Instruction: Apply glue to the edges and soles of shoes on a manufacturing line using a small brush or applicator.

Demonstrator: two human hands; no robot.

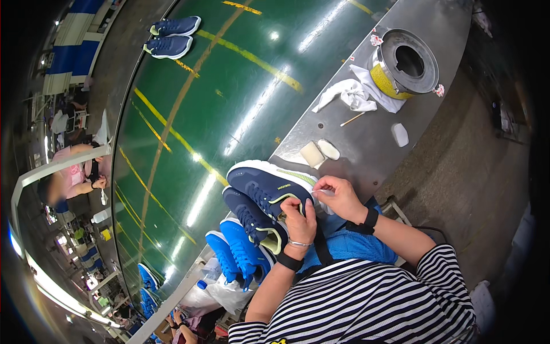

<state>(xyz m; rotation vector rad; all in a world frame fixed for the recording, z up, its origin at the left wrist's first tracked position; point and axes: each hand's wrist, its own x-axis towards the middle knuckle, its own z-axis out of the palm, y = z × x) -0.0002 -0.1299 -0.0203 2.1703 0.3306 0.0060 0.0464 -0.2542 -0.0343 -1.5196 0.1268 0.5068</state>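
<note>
A navy sneaker (269, 184) with a white sole and pale green trim lies tilted at the table's edge, toe to the left. My left hand (299, 222) grips its heel collar, thumb up along the back. By the heel, my right hand (339, 198) pinches something small and whitish that I cannot make out, close against the shoe. The matching navy sneaker (247, 215) sits just beside it, nearer the left. Left of that pair stand two bright blue sneakers (240, 243).
On the grey metal ledge (366, 137) lie a cotton swab (352, 119), white cloths (349, 94), pale pads (312, 155) and a round metal container (407, 63). More shoes (169, 46) rest on the green belt (229, 97). A person (77, 175) works across it.
</note>
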